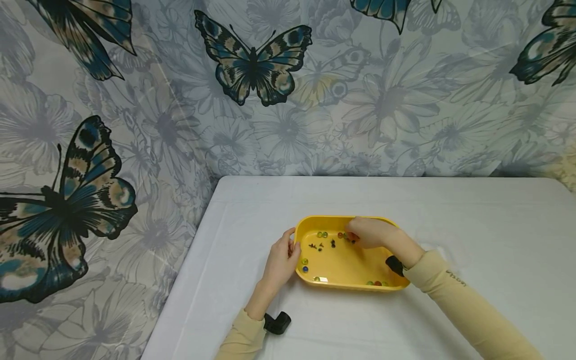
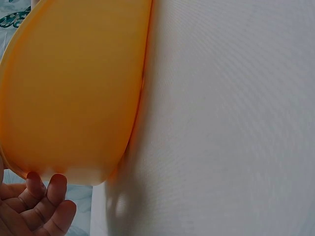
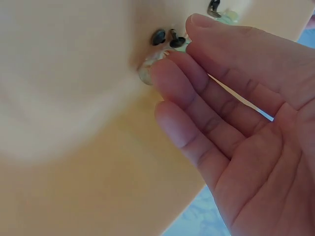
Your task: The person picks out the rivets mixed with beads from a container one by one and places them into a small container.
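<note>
A shallow yellow tray [image 1: 364, 260] stands on the white table. My left hand [image 1: 281, 257] holds its left end, with fingers curled against the outer wall in the left wrist view. Inside the tray, at the far side, my right hand [image 1: 373, 232] reaches down with its fingers slightly bent. By its fingertips lie a clear glass marble [image 3: 145, 73] and small dark metal pieces [image 3: 158, 37] with round heads. No object plainly shows pinched between thumb and fingers. More dark pieces [image 1: 333, 243] are scattered near yellow-green marbles [image 1: 322, 234] in the tray's far left part.
A blue marble [image 1: 305, 269] lies at the tray's left end, and several marbles [image 1: 377, 283] sit along its near right wall. White cloth covers the table [image 1: 252, 210]. Behind it hangs a fabric backdrop [image 1: 288, 140] with flowers and butterflies.
</note>
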Demonstrator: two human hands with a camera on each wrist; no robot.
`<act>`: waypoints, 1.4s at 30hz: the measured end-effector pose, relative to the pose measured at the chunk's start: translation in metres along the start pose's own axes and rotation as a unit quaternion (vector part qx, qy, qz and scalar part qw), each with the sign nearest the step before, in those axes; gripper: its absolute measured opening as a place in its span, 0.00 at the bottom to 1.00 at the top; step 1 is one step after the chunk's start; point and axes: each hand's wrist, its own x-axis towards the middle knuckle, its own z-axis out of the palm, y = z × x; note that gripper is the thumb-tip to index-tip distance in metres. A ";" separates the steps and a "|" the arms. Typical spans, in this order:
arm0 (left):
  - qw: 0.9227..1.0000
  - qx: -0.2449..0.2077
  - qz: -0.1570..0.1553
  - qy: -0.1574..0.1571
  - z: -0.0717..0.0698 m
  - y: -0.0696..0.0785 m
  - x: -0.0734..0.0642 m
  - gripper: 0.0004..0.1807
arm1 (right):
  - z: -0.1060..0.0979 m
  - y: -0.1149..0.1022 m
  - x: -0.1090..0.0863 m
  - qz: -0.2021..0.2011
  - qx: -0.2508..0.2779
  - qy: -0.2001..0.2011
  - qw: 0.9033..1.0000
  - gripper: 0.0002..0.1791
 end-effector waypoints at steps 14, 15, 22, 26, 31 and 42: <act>1.000 0.003 0.007 0.005 0.000 0.000 -0.001 0.22 | 0.004 0.001 -0.001 -0.001 0.001 0.007 1.000 0.13; 1.000 0.003 0.007 0.004 0.000 0.000 -0.001 0.22 | 0.005 0.001 -0.001 0.000 0.000 0.008 1.000 0.13; 1.000 0.004 0.003 0.004 0.001 -0.001 0.000 0.22 | 0.007 -0.001 0.000 0.016 -0.010 0.012 1.000 0.13; 1.000 0.003 0.004 0.004 0.000 -0.001 0.000 0.22 | 0.008 -0.003 0.000 0.025 -0.016 0.013 0.999 0.13; 1.000 0.005 0.011 0.007 0.000 -0.002 0.000 0.22 | 0.011 -0.002 0.002 0.035 -0.026 0.015 0.999 0.13; 1.000 0.004 0.009 0.003 0.000 -0.003 0.001 0.22 | 0.015 -0.002 0.003 0.028 -0.028 0.020 0.999 0.12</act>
